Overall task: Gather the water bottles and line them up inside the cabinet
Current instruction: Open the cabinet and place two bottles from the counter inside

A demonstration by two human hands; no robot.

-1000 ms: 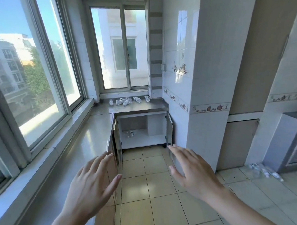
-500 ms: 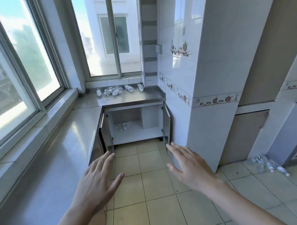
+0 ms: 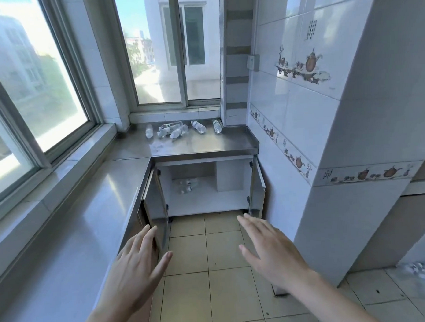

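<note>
Two large windows (image 3: 32, 78) take up the left and far walls, and a white tiled pillar (image 3: 366, 134) with teapot trim stands on the right. Along the left runs a grey steel bench (image 3: 87, 215) that turns the corner to span the far wall. Under its far stretch sits the cabinet (image 3: 208, 204), both doors swung open toward the tan tiled floor (image 3: 212, 294). Several water bottles (image 3: 178, 130) lie on their sides at the far edge of the bench, just below the far window; a few are bunched together, others lie a little apart. A few more bottles (image 3: 185, 185) lie inside the cabinet at its back left. Another blurred cluster of bottles (image 3: 421, 273) rests on the floor at the near right. The left hand (image 3: 136, 271) and right hand (image 3: 274, 253) hover over the floor, each grip wide and empty with fingers spread, well apart from every bottle.
</note>
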